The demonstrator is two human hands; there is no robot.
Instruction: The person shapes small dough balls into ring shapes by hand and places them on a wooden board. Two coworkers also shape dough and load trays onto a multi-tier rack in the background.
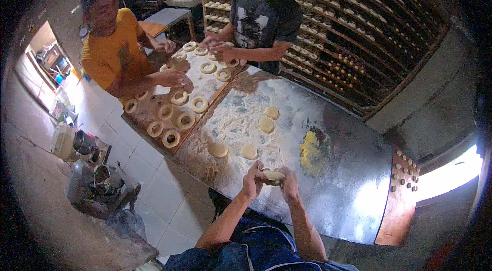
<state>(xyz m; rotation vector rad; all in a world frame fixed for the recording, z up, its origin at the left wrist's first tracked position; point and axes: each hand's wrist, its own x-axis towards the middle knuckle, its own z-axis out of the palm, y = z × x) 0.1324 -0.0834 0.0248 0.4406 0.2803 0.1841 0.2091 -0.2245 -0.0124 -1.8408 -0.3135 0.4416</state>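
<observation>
A pale dough piece (273, 175) is held up between my two hands above the near edge of the metal table. My left hand (251, 182) is closed on its left end, and my right hand (289, 185) grips the right end. Whether the dough has a hole cannot be made out, since it shows nearly edge-on. Just beyond my hands lies a flat dough round (249, 151), with another dough disc (218, 149) to its left. Farther back, two more rounds touch each other, the nearer dough round (266, 125) being the larger.
Flour (233, 126) covers the table's middle; a yellow smear (311, 151) lies right of it. Dough rings (199, 104) fill a wooden board at far left, where two people work. Small dough pieces sit on a right-hand board (397, 214). Loaded racks (353, 30) stand behind; machinery (92, 184) stands left.
</observation>
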